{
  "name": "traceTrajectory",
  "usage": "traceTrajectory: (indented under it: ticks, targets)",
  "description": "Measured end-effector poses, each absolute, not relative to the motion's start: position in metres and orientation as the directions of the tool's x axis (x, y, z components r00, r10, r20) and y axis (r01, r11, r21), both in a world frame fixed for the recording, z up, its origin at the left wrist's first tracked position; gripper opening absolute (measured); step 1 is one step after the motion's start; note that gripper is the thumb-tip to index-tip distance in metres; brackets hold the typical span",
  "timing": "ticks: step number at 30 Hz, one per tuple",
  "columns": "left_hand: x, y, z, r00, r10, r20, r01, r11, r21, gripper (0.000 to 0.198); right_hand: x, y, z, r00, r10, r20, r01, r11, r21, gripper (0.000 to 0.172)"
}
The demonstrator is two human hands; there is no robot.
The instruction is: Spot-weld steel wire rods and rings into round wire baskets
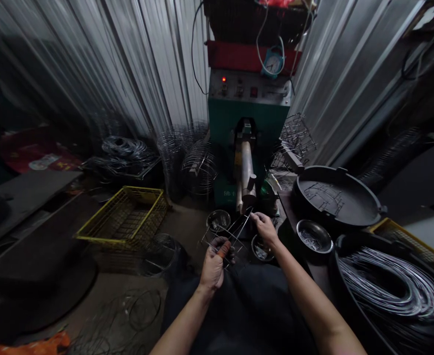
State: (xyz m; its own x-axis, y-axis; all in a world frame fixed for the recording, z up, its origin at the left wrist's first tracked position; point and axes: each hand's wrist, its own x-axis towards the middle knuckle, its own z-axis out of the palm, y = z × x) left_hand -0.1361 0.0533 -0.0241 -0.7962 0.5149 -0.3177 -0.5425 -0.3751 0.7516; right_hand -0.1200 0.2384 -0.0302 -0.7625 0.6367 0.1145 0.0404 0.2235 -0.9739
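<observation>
My left hand is closed around part of a thin wire frame, low in front of the machine. Something orange covers its thumb. My right hand pinches the frame's far end, close below the spot welder's metal arm. The frame is tilted, and some of its rods are hidden behind my fingers. Just beyond my left hand stands a small metal bowl with pieces in it. Another bowl of small metal parts sits partly under my right forearm.
The green spot welder stands ahead, a red lamp lit. To the left are a yellow wire crate and wire coils. At right lie a round black pan, a bowl of metal pieces and a tub of bent wire rods.
</observation>
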Motion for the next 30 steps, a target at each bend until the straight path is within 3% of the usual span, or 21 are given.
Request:
traceTrajectory:
  ticks: [3,8,18,26,30]
  targets:
    - [-0.135,0.054,-0.026,-0.802,0.513,-0.306,-0.537,-0.396,0.745,0.038,-0.116,0.251,-0.023,-0.765,0.551,0.335,0.007,0.527,-0.850,0.016]
    - [-0.132,0.055,-0.026,-0.803,0.516,-0.298,-0.539,-0.416,0.733,0.037,-0.117,0.262,-0.016,-0.830,0.326,0.454,-0.102,0.710,-0.696,0.017]
    - [-0.147,0.050,-0.025,-0.813,0.518,-0.264,-0.488,-0.361,0.795,0.038,-0.124,0.274,-0.012,-0.892,0.150,0.427,-0.109,0.844,-0.525,0.016]
    - [-0.169,0.047,-0.021,-0.790,0.537,-0.297,-0.520,-0.329,0.789,0.041,-0.140,0.269,-0.012,-0.880,0.143,0.453,-0.080,0.895,-0.438,0.015]
    - [-0.171,0.047,-0.021,-0.779,0.548,-0.305,-0.529,-0.315,0.788,0.042,-0.141,0.270,-0.010,-0.873,0.176,0.455,-0.073,0.875,-0.478,0.013]
